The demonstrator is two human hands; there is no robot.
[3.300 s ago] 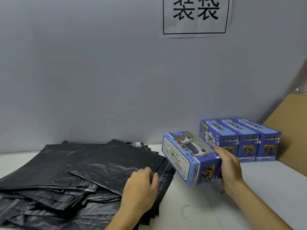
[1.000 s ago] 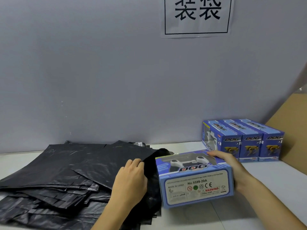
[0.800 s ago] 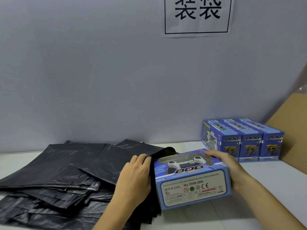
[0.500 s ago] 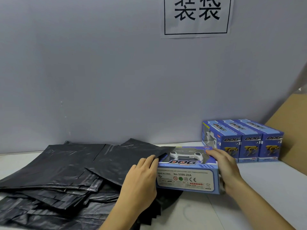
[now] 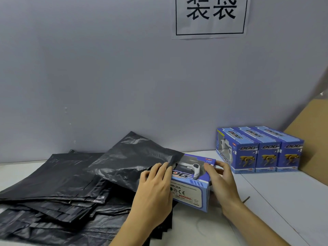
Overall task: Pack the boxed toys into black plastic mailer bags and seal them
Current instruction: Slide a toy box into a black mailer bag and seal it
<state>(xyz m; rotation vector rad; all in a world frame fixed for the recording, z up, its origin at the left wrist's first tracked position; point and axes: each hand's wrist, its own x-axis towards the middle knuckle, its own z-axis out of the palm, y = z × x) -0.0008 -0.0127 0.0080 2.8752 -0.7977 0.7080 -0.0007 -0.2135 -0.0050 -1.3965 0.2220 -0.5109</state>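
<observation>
A blue boxed toy (image 5: 190, 185) marked DOG lies on its side, its left end inside the open mouth of a black mailer bag (image 5: 129, 162). My left hand (image 5: 156, 189) pinches the bag's upper lip at the box's left part. My right hand (image 5: 221, 181) grips the box's right end. The bag's top sheet is puffed up over the hidden part of the box. Under it lies a stack of several black mailer bags (image 5: 53, 192).
Three more blue toy boxes (image 5: 260, 151) stand in a row at the back right by the grey wall. A brown cardboard sheet (image 5: 314, 139) leans at the far right. White table (image 5: 284, 201) surface shows to the right of my right hand.
The box turned from my right hand's lift to lying flat and has slid leftward into the bag's mouth. My left hand lifted the bag's lip, and the bag has bulged up.
</observation>
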